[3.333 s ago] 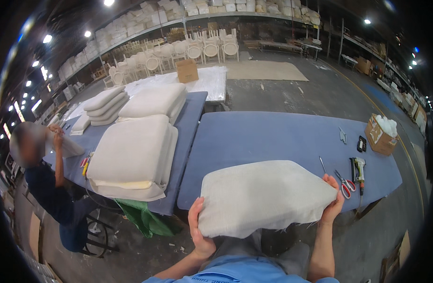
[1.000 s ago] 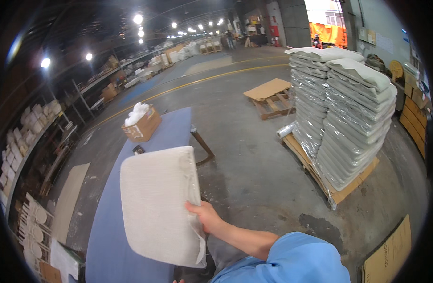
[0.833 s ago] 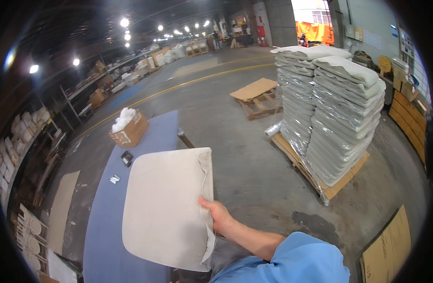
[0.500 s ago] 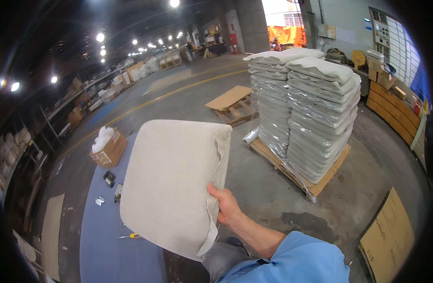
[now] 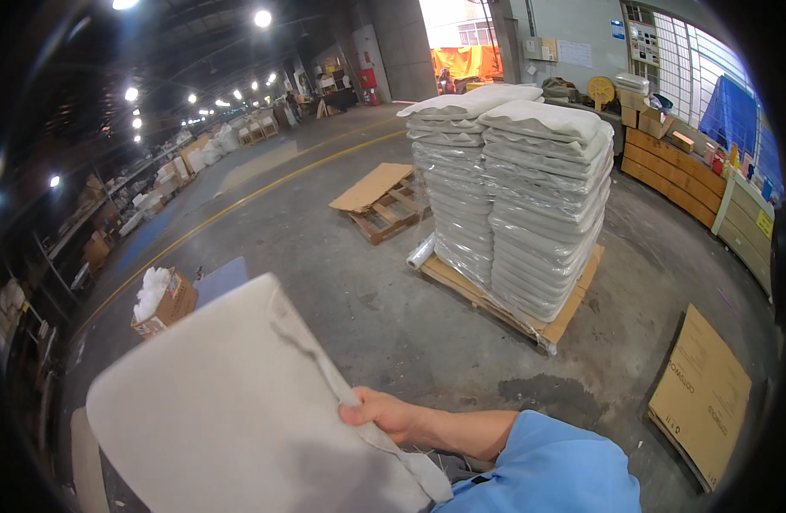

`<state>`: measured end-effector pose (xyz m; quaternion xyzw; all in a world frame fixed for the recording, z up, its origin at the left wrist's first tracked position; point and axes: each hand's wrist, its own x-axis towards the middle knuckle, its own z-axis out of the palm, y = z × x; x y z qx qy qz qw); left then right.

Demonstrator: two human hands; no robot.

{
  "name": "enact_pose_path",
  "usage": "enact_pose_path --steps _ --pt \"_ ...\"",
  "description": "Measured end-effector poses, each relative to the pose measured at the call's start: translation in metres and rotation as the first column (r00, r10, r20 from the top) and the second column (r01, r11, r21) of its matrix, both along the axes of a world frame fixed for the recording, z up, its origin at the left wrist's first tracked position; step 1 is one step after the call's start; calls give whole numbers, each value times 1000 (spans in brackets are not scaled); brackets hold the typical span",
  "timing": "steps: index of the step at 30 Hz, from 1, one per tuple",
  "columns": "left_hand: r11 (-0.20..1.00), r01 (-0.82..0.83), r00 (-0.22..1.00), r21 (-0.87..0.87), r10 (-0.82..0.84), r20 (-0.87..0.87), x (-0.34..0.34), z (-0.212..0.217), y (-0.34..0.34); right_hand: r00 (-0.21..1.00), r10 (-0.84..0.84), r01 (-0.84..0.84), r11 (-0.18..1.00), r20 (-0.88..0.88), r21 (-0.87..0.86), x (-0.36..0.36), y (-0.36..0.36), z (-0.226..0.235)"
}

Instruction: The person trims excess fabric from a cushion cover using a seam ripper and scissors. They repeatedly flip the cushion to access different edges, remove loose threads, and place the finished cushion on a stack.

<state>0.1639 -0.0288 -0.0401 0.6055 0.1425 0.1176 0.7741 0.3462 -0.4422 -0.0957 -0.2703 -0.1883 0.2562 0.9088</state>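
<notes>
My right hand grips a seat cushion by its right edge, the thumb on the near face and the other fingers out of sight behind it. The cushion is pale beige, with rounded corners and a loose fabric flap along the gripped side. It is held tilted at the lower left and hides most of the blue table top. My left hand is out of view. Ahead to the right, two tall stacks of similar flat cushions, wrapped in clear film, rest on a cardboard-covered pallet.
A roll of clear film lies against the loaded pallet. Behind it is a wooden pallet with a cardboard sheet. A box of white stuffing stands at the left. Flat cardboard lies at the right, near a wooden counter.
The cushion has come down and to the left, tilting and looking larger, and now covers the tools on the table. My right hand keeps hold of it. The surroundings have shifted left in view.
</notes>
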Motion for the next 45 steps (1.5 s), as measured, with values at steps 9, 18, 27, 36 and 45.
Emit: enact_pose_path --steps 9,18,27,36,45 --pt "943 244 941 -226 -175 288 81 81 -60 921 83 54 941 380 -335 112 16 120" --pt "699 631 752 -337 -444 487 187 171 -177 859 -499 482 714 113 -508 45 -171 61" --pt "456 855 507 -248 -635 582 316 177 -410 860 -488 509 841 -146 184 -18 -195 82" --pt "198 937 296 -286 -887 355 336 157 -563 180 -887 975 104 -426 194 -109 -296 80" --pt "86 935 61 -344 -995 -85 383 130 -640 -216 -874 967 -252 -434 26 -112 -294 73"
